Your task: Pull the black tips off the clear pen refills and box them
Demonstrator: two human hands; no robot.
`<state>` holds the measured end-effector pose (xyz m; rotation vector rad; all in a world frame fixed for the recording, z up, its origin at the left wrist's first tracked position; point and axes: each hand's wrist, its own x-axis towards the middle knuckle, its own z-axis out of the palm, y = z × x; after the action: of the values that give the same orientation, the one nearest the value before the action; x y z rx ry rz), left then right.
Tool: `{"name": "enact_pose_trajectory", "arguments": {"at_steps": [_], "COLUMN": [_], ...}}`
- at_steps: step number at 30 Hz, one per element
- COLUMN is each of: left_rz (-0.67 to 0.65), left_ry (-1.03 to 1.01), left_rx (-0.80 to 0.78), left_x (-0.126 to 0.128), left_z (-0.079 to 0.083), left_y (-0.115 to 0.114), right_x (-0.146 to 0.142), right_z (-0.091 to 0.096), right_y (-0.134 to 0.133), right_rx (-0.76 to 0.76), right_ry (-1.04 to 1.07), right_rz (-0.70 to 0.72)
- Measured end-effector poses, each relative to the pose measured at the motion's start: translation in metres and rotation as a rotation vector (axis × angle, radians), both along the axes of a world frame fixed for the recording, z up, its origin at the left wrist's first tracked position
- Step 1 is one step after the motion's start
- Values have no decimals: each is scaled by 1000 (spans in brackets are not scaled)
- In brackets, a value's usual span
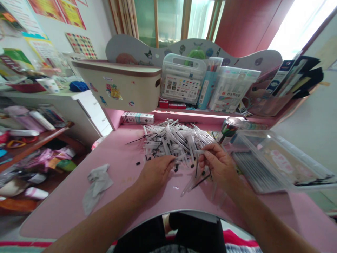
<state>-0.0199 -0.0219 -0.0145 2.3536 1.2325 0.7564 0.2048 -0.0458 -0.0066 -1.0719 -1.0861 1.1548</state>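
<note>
A heap of translucent white pen parts (176, 137), with dark thin refills and small black plugs among them, lies on the pink desk (118, 203). My left hand (154, 175) is pinched closed at the heap's near edge, with a translucent pen barrel (182, 162) at its fingertips. Slightly higher and to the right, my right hand (218, 165) pinches a short translucent pen part (200, 152). Below that hand lie several loose barrels and a black refill (201, 181). The fingers partly hide what both hands hold.
At the right stands an open clear plastic box (283, 158) beside a row of grey sticks (256, 170). A crumpled tissue (97, 184) lies left. Behind are a can (230, 128), a beige bin (118, 84), marker cases (183, 82) and a small carton (138, 118).
</note>
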Motion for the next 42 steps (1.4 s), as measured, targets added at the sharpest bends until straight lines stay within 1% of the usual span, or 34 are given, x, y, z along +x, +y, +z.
{"name": "enact_pose_trajectory", "arguments": {"at_steps": [2,4,5,7,9,10,12,15,18,20,25,28,31,35,42], "left_rz": [31,30,20,-3,-3,3,19,58,96,107,116,120,91,58,49], "left_ry": [-184,-406,-530,-787,-1007,-1086,-1175,-1217,-1243,-1260,-1279,-1287,-1284,-1273,-1270], "left_rx": [-41,-107,-164,-331,-537,-635,-797,-935,-975,-983,-977,-982,-1002,-1015,-997], "left_x": [-4,-8,-9,-10,-8,-7,-5,-1,2,2,2,3,6,8,8], "left_z": [2,3,3,3,2,2,3,3,3,2,0,2,3,1,-1], "left_y": [4,9,12,16,18,19,19,18,17,17,19,18,15,13,13], "right_x": [1,0,0,-2,-4,-5,-8,-12,-14,-14,-11,-12,-16,-20,-23], "right_z": [1,1,1,0,-2,-3,-6,-9,-9,-9,-10,-9,-7,-5,-10], "right_y": [1,2,1,0,-2,-3,-5,-6,-7,-7,-7,-8,-9,-11,-11], "right_rx": [8,-35,-59,-98,-117,-121,-127,-128,-117,-113,-102,-100,-91,-83,-81], "right_ry": [17,9,8,12,10,3,-18,-34,-38,-44,-64,-70,-69,-82,-65], "right_rz": [-22,-5,11,57,113,138,180,235,275,277,229,254,289,274,267]}}
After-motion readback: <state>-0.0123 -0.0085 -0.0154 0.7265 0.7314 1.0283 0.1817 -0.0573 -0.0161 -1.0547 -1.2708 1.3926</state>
